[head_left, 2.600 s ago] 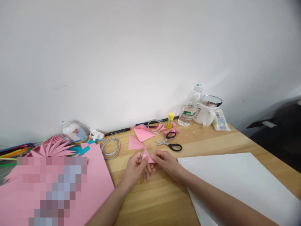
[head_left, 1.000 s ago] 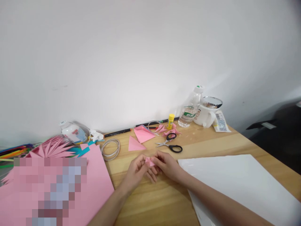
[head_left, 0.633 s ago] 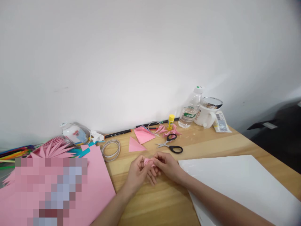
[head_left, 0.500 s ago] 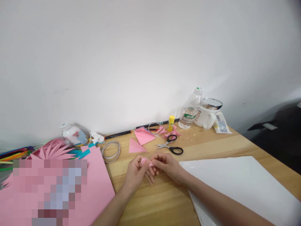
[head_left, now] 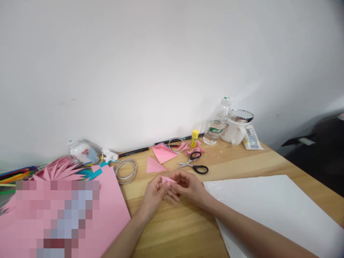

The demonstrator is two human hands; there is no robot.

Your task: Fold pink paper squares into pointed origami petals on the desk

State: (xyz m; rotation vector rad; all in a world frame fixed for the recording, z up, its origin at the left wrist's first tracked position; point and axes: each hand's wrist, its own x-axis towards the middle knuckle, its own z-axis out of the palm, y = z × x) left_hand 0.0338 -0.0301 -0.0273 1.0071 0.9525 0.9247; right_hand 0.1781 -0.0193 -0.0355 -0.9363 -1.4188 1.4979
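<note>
A small folded piece of pink paper [head_left: 168,180] is pinched between both hands above the wooden table. My left hand [head_left: 155,191] grips its left side, with the thumb pressed on the front. My right hand [head_left: 188,186] closes on its right side, and the fingertips of the two hands meet. Fingers cover the lower part of the paper. Just beyond the hands lie a flat pink paper triangle [head_left: 154,165] and black-handled scissors [head_left: 192,165] with the blades spread. Pink folded sheets [head_left: 163,153] rest behind the triangle.
A yellow glue stick [head_left: 194,138] stands among pink folded shapes at the back. Right of it are a water bottle [head_left: 215,125] and a white mug [head_left: 233,132]. A white board [head_left: 263,208] covers the right, pink card [head_left: 114,204] the left. A coiled ring [head_left: 126,171] lies between.
The fingers have shifted on the pink paper, and more of its upper face shows as a triangle. Both hands stay together in nearly the same spot. The view has tilted slightly.
</note>
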